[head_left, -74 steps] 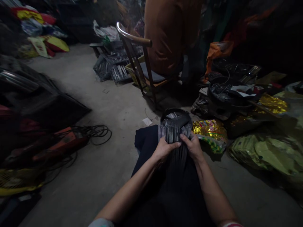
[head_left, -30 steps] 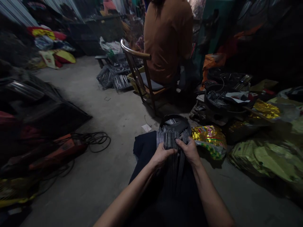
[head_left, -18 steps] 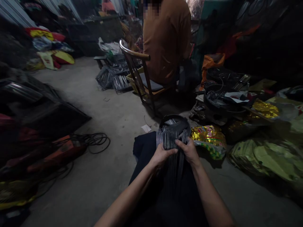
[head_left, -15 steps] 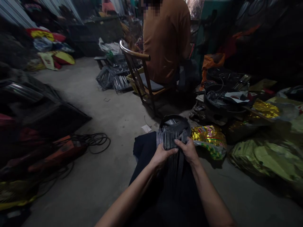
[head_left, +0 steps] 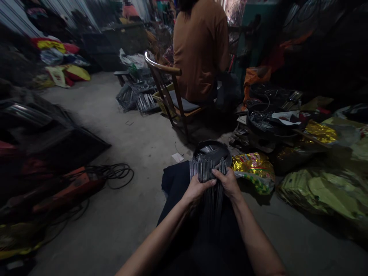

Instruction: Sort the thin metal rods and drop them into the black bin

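Note:
A bundle of thin metal rods (head_left: 204, 170) lies over the dark cloth (head_left: 175, 178) on my lap, its rods fanned side by side. My left hand (head_left: 198, 188) is closed around the left part, thumb laid across the rods. Closed on a smaller bunch at the right end is my right hand (head_left: 227, 180), its thumb pointing at the gap between the two bunches. Both hands' lower fingers are hidden under the rods. Just beyond them stands a round black tub (head_left: 227, 147) with more metal pieces inside.
Ahead, a person in a brown shirt (head_left: 198, 53) sits on a wooden chair (head_left: 163, 69), back to me. Golden packaging (head_left: 253, 165) and crumpled greenish sacks (head_left: 322, 191) lie at right. At left are an orange tool (head_left: 69, 188) and a coiled black cable (head_left: 117, 174).
Both hands and the rods stay almost in place. The seated person's upper body has shifted slightly, and the view has moved a little.

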Action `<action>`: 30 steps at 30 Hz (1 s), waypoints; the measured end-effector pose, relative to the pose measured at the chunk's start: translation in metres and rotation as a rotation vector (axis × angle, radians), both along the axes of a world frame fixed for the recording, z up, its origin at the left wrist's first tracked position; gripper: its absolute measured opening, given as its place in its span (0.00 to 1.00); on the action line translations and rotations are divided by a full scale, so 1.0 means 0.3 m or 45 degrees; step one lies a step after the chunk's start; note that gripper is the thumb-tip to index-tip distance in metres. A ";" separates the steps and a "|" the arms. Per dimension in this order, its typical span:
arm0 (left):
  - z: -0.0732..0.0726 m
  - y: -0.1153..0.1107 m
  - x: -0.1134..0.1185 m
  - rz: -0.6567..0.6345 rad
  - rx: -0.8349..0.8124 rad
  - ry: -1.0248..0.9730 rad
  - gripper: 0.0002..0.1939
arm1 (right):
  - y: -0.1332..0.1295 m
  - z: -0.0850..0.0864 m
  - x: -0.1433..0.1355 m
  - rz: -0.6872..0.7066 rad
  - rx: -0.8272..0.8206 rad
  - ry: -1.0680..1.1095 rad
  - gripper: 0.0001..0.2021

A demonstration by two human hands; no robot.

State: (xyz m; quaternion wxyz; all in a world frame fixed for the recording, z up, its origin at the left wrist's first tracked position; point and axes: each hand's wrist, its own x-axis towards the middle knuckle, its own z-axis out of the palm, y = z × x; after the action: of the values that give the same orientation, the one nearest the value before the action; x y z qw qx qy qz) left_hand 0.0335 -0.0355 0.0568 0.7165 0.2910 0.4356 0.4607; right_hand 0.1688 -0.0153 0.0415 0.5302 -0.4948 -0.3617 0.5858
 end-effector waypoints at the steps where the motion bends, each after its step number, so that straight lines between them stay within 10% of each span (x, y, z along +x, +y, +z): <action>1: -0.001 0.000 -0.002 0.001 -0.027 -0.006 0.26 | 0.000 -0.001 0.000 -0.007 -0.017 0.033 0.13; 8: 0.000 -0.002 -0.016 -0.037 -0.120 0.081 0.12 | -0.009 0.007 -0.005 -0.005 -0.057 0.178 0.11; 30: -0.005 0.002 -0.011 -0.013 0.030 0.078 0.26 | 0.006 -0.032 -0.021 0.015 -0.016 0.004 0.15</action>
State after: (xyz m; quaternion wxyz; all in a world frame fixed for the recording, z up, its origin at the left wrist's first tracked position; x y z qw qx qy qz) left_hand 0.0302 -0.0350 0.0552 0.7016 0.3155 0.4505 0.4530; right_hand 0.1627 -0.0135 0.0320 0.5242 -0.4953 -0.3600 0.5919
